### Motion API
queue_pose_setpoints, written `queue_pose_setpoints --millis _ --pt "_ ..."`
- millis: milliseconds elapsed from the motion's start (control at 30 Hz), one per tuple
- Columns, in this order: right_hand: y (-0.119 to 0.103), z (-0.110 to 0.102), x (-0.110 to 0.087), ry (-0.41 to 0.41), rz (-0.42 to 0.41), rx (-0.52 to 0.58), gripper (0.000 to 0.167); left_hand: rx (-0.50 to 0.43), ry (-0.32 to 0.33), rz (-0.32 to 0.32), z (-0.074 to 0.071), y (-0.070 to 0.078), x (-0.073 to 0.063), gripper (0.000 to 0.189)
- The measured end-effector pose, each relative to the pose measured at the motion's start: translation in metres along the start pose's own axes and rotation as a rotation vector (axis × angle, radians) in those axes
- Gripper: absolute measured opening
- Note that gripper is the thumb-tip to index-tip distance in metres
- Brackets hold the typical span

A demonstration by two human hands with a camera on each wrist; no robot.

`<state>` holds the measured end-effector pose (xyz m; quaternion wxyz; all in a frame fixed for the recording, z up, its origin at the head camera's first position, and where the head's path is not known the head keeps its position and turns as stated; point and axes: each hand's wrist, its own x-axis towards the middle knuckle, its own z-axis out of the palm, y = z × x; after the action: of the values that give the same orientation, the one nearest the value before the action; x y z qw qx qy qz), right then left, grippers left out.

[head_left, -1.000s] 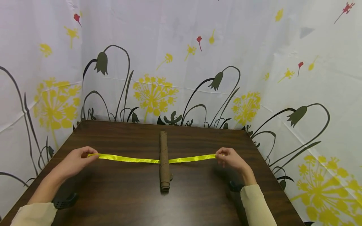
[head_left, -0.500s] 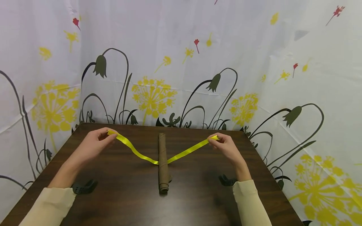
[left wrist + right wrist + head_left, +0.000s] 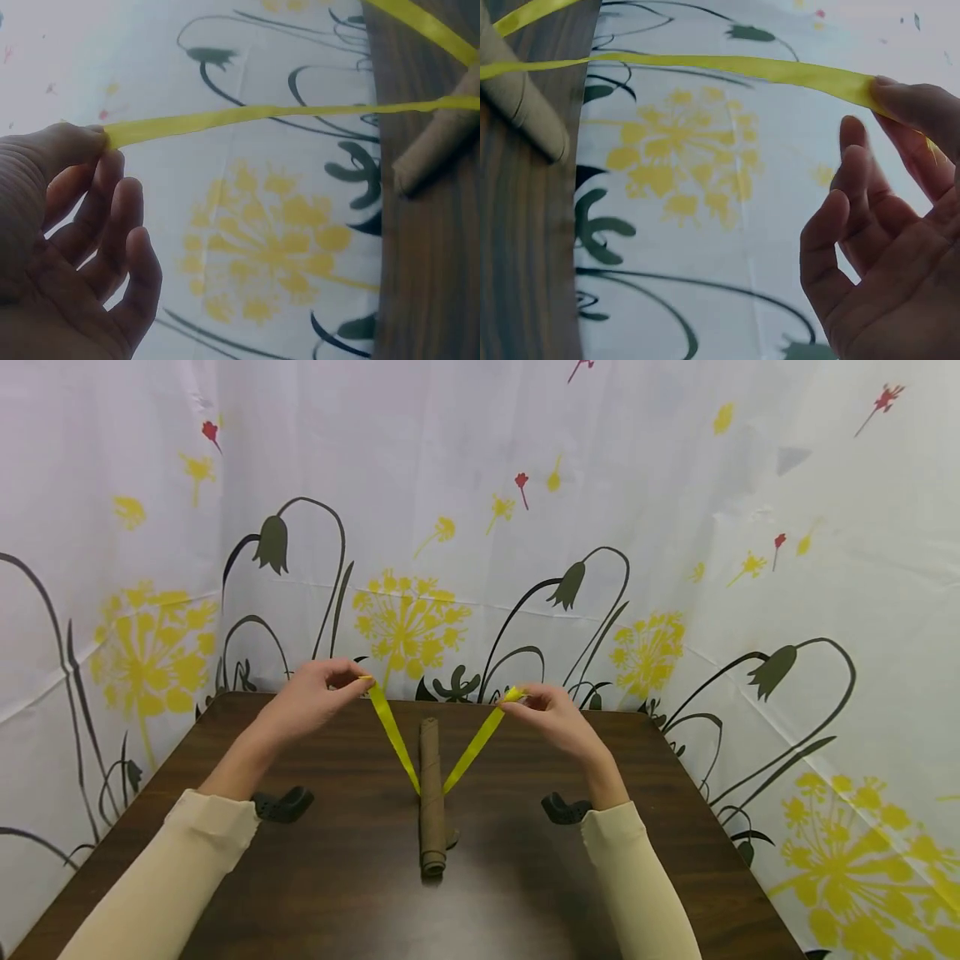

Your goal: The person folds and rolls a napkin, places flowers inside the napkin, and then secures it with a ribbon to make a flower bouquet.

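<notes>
A brown rolled-up piece of cloth or paper (image 3: 432,802) lies lengthwise on the dark wooden table (image 3: 337,877). Under its middle runs a yellow satin ribbon (image 3: 395,735), whose two ends rise in a V. My left hand (image 3: 311,697) pinches one end between thumb and index finger, the other fingers loosely bent in the left wrist view. The opposite end is pinched by my right hand (image 3: 557,718), with a short tip sticking out past the fingers. Both hands are raised over the far part of the table, on either side of the roll.
Behind the table's far edge hangs a white curtain (image 3: 480,460) printed with yellow and dark green flowers. A dark wrist-camera mount (image 3: 285,804) sits below the left wrist, and a similar mount (image 3: 565,810) below the right.
Both hands have lifted and moved inward toward each other. The ribbon, earlier stretched low out to both sides, now rises steeply from under the roll. The roll has stayed in place.
</notes>
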<state>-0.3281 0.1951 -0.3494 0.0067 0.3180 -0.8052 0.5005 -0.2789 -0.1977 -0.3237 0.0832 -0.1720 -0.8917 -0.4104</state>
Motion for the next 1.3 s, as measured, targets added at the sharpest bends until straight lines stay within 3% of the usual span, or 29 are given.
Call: queue_pose_setpoints --millis 333,533,867,1067,1200,1300 --pt "-0.037 0.025 0.037 -0.160 -0.120 -0.089 0.012 -0.037 -0.059 0.023 0.023 0.034 0.031 0.031" --pt "-0.046 0.043 0.055 -0.187 -0.143 -0.118 0.017 -0.035 -0.074 0.075 0.034 0.042 0.040 0.028" --pt "-0.043 0.059 0.066 -0.139 -0.109 -0.041 0.016 -0.062 -0.087 0.079 0.041 0.045 0.043 0.030" --pt "-0.039 0.060 0.069 -0.109 -0.084 -0.019 0.020 -0.091 -0.134 0.069 0.046 0.033 0.041 0.037" --pt "-0.037 0.061 0.069 -0.084 -0.065 -0.031 0.017 -0.037 -0.201 0.037 0.056 0.023 0.038 0.046" --pt "-0.038 0.064 0.069 -0.061 -0.070 -0.052 0.015 0.018 -0.213 0.014 0.063 0.019 0.036 0.039"
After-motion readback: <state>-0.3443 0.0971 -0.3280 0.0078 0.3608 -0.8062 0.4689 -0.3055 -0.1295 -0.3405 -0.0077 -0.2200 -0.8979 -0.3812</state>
